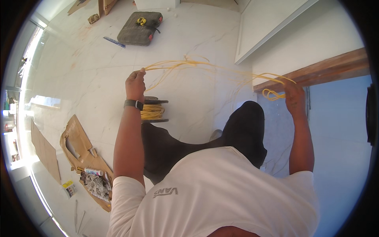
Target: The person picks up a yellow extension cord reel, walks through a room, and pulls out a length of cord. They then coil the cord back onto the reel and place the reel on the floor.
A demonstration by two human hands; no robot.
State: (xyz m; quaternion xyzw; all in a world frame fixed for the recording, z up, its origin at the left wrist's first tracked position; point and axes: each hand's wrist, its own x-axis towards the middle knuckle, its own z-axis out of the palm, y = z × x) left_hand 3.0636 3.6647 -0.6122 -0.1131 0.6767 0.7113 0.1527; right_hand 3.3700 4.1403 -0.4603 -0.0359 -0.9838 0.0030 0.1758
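Observation:
Several strands of thin yellow cable (pixel 193 62) stretch through the air between my two hands, blurred in the middle. My left hand (pixel 135 83), with a dark watch on its wrist, is closed round the strands at their left end. At the right, my right hand (pixel 294 94) grips the other end, and a small loop of the cable hangs from its fingers. Below my left hand a black spool (pixel 154 110) wound with the same yellow cable stands on the floor, beside my leg. One strand slopes down from my left hand toward it.
A dark tool case (pixel 138 33) with a yellow tape measure (pixel 141 21) on top lies ahead, beside a blue ruler-like strip (pixel 114 42). To the left, torn cardboard (pixel 81 138) carries a tube and crumpled material. A wooden beam (pixel 316 71) edges the white panel at right.

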